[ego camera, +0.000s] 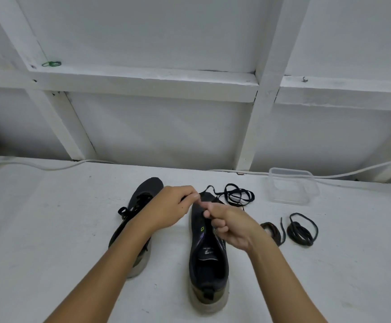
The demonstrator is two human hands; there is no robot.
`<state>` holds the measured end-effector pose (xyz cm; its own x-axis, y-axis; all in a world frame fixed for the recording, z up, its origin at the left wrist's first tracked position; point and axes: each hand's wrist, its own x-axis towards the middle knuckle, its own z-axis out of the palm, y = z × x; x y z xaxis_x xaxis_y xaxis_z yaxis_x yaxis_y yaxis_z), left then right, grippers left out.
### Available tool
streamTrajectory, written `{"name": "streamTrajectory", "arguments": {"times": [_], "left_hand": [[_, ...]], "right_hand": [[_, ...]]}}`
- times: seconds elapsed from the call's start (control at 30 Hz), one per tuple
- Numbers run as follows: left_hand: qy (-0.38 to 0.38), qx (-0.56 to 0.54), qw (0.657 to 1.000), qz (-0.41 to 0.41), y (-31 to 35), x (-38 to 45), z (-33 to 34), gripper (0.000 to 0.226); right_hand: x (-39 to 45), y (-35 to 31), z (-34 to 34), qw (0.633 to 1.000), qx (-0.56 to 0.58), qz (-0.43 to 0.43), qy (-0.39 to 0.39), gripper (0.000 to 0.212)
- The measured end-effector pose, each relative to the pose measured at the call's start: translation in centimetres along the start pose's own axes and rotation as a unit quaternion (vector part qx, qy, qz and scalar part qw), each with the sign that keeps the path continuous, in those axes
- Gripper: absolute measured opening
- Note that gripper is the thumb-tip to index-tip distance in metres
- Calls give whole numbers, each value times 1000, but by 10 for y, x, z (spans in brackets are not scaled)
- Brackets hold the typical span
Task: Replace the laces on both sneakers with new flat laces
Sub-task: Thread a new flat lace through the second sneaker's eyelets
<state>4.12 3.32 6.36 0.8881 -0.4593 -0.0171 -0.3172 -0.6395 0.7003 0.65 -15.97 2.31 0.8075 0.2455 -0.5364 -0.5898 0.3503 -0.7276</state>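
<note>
Two dark sneakers stand on the white table, toes pointing away from me. The left sneaker is laced, and my left forearm crosses over it. The right sneaker is unlaced over its near part. A black flat lace lies in loops beyond its toe, and one strand runs to my hands. My left hand pinches the lace at the front of the right sneaker. My right hand, fingers curled, pinches the lace over the eyelets. Where the lace passes through the shoe is hidden by my fingers.
Two coiled laces lie to the right of the shoe, a brownish one and a black one. A clear plastic container stands at the back right. A white cable runs along the table's far edge below a white framed wall.
</note>
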Motion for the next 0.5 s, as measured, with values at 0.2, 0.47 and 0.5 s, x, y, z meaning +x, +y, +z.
{"name": "streamTrajectory", "arguments": {"times": [0.2, 0.47, 0.5], "left_hand": [[-25, 34, 999, 3, 1, 0, 3, 23], [-32, 15, 999, -13, -3, -6, 8, 24], [-27, 14, 999, -16, -3, -6, 9, 25]], "right_hand": [[-3, -11, 7, 997, 36, -67, 11, 18], [-5, -15, 1, 998, -40, -39, -39, 24], [-5, -14, 1, 997, -47, -43, -46, 23]]}}
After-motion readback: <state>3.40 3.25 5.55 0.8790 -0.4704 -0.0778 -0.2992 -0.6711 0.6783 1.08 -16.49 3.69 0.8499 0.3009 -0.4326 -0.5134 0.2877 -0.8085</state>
